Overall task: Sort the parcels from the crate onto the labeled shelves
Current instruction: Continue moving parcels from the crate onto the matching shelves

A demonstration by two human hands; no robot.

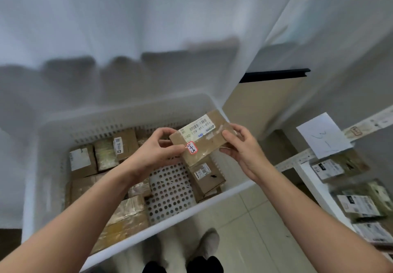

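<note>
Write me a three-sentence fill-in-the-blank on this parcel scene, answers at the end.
1. The left hand and right hand hold one parcel over a ____ crate.
2. Its sticker has a ____ border.
3. The shelves stand on the person's ____ side.

Answers: white; red; right.

Dark shapes (68,68) behind curtain (148,17) blurred, shelf parcels (359,206) cut by right edge; shelf labels (376,121) too small to read

Parcel (203,137) between left hand (155,152) and right hand (244,147), above crate (119,117)
</note>
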